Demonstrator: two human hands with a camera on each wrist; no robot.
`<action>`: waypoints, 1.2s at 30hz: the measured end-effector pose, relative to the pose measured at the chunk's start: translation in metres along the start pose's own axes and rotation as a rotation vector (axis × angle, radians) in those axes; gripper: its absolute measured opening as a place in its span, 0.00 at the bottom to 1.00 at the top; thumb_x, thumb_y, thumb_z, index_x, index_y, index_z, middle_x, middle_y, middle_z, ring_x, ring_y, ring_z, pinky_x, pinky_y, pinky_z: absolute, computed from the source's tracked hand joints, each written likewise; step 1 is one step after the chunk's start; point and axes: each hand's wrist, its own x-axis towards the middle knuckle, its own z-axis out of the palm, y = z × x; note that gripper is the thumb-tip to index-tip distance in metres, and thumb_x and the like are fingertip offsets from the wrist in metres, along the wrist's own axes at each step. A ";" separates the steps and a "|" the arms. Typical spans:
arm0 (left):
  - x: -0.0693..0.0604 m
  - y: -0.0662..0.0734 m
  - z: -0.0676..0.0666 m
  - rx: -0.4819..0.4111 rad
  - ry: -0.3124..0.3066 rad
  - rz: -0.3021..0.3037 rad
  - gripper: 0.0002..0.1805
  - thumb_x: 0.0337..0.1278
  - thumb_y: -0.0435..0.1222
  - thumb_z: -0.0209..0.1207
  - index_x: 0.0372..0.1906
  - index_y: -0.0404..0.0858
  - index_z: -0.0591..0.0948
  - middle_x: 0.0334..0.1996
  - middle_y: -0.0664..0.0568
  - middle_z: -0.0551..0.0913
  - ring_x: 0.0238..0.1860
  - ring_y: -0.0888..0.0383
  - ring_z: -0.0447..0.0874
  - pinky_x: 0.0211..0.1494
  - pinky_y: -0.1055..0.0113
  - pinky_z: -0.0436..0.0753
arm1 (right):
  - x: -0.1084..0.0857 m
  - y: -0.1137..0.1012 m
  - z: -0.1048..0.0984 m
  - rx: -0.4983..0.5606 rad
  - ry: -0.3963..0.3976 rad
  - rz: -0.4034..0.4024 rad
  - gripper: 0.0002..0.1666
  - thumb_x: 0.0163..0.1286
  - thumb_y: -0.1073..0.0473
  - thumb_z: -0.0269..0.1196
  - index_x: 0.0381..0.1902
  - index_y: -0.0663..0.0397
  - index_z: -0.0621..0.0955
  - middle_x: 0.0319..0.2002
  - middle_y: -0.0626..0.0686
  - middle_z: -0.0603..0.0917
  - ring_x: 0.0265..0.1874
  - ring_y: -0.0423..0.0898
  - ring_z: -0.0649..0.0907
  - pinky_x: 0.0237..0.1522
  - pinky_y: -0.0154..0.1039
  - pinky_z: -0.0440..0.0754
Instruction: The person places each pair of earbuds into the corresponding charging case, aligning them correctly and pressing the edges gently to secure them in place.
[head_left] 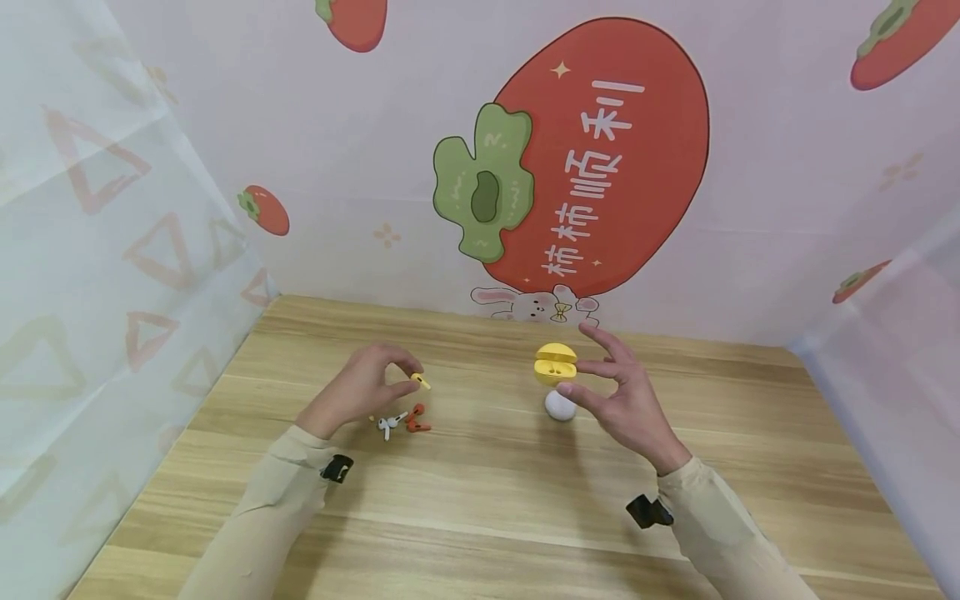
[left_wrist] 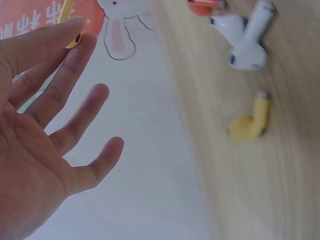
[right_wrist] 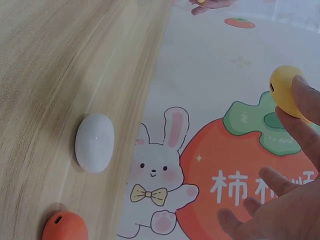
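Between thumb and forefinger, my left hand pinches a yellow earbud above the table, its stem pointing right. In the left wrist view the other fingers spread apart. My right hand holds a yellow earbud case up by its side, lid raised, two slots showing inside. On the table beneath lies a white earbud case. Below my left hand are white earbuds and orange earbuds. A second yellow earbud lies near them in the left wrist view.
An orange earbud case sits beside the white one in the right wrist view; the head view does not show it. The wooden table ends at a printed back wall, with further walls at left and right.
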 end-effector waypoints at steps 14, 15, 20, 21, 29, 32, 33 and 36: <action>0.012 0.026 0.001 -0.054 0.104 0.104 0.10 0.55 0.31 0.72 0.44 0.41 0.90 0.36 0.59 0.89 0.49 0.51 0.83 0.57 0.50 0.76 | 0.002 -0.004 0.001 0.005 0.002 -0.004 0.16 0.61 0.61 0.76 0.47 0.61 0.89 0.73 0.53 0.68 0.75 0.57 0.59 0.66 0.67 0.61; 0.013 0.028 0.001 -0.064 0.113 0.104 0.10 0.55 0.31 0.72 0.43 0.41 0.90 0.36 0.59 0.89 0.49 0.51 0.82 0.57 0.50 0.76 | 0.001 -0.004 0.001 0.002 0.001 -0.005 0.17 0.60 0.61 0.76 0.47 0.61 0.89 0.73 0.53 0.68 0.75 0.57 0.59 0.66 0.67 0.61; 0.017 0.039 0.002 -0.113 0.163 0.091 0.10 0.54 0.31 0.73 0.42 0.41 0.89 0.35 0.57 0.88 0.50 0.51 0.80 0.58 0.51 0.75 | 0.001 -0.005 0.001 -0.007 -0.004 -0.002 0.17 0.61 0.60 0.76 0.47 0.62 0.89 0.73 0.54 0.68 0.75 0.57 0.59 0.66 0.67 0.62; 0.017 0.041 0.003 -0.118 0.173 0.087 0.10 0.54 0.32 0.73 0.42 0.41 0.89 0.35 0.57 0.88 0.51 0.51 0.80 0.58 0.51 0.75 | 0.001 -0.005 0.002 -0.009 -0.004 -0.001 0.17 0.61 0.60 0.76 0.47 0.62 0.89 0.73 0.54 0.68 0.75 0.57 0.59 0.66 0.67 0.61; 0.024 0.056 0.003 -0.152 0.223 0.107 0.09 0.53 0.31 0.74 0.39 0.40 0.88 0.36 0.56 0.87 0.54 0.51 0.79 0.62 0.52 0.73 | 0.001 -0.006 0.003 0.008 0.002 -0.013 0.16 0.61 0.62 0.76 0.47 0.62 0.89 0.73 0.54 0.68 0.75 0.58 0.59 0.66 0.68 0.62; 0.026 0.060 0.004 -0.169 0.250 0.139 0.08 0.53 0.30 0.74 0.39 0.39 0.88 0.35 0.54 0.88 0.56 0.49 0.78 0.64 0.51 0.73 | 0.002 -0.007 0.003 0.025 0.001 -0.019 0.16 0.61 0.63 0.75 0.46 0.61 0.89 0.73 0.54 0.68 0.75 0.57 0.59 0.66 0.67 0.61; 0.027 0.061 0.004 -0.173 0.261 0.154 0.08 0.52 0.30 0.74 0.38 0.39 0.88 0.35 0.54 0.88 0.56 0.48 0.78 0.65 0.51 0.72 | 0.002 -0.007 0.003 0.029 0.002 -0.021 0.15 0.61 0.63 0.75 0.46 0.61 0.89 0.73 0.54 0.68 0.75 0.58 0.59 0.67 0.67 0.61; 0.030 0.065 0.005 -0.184 0.294 0.200 0.09 0.51 0.29 0.74 0.38 0.38 0.89 0.34 0.53 0.89 0.58 0.44 0.78 0.67 0.51 0.71 | 0.002 -0.008 0.003 0.034 -0.002 -0.019 0.16 0.61 0.63 0.75 0.46 0.61 0.89 0.73 0.53 0.68 0.75 0.57 0.59 0.67 0.67 0.61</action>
